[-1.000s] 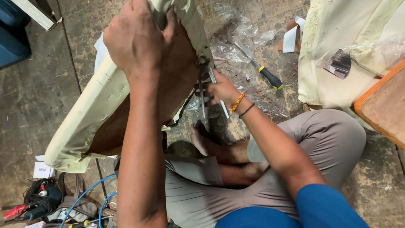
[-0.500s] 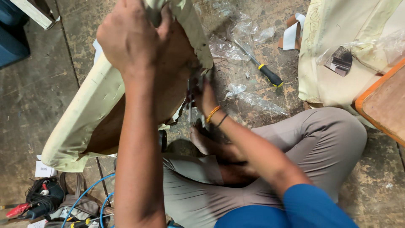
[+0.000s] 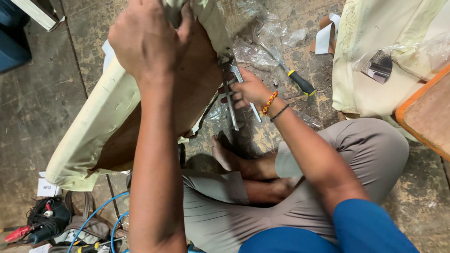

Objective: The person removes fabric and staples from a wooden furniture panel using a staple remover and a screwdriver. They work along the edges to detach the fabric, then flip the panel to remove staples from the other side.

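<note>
Your left hand [image 3: 147, 40] is clamped on the top edge of the upholstered seat cushion [image 3: 93, 136], which stands tilted on the floor against your knee. Your right hand [image 3: 248, 89] is closed around a metal staple tool [image 3: 232, 93] at its side. The padding looks soft, the board backing stiff, so grip the board edge

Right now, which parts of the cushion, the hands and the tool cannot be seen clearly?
- Head view: the left hand hides the top of the seat cushion; the frame edge cuts it too.
- The right hand covers the grip of the metal tool, so its kind is unclear.
- The cushion's wooden underside hides where the tool tip meets it.
</note>
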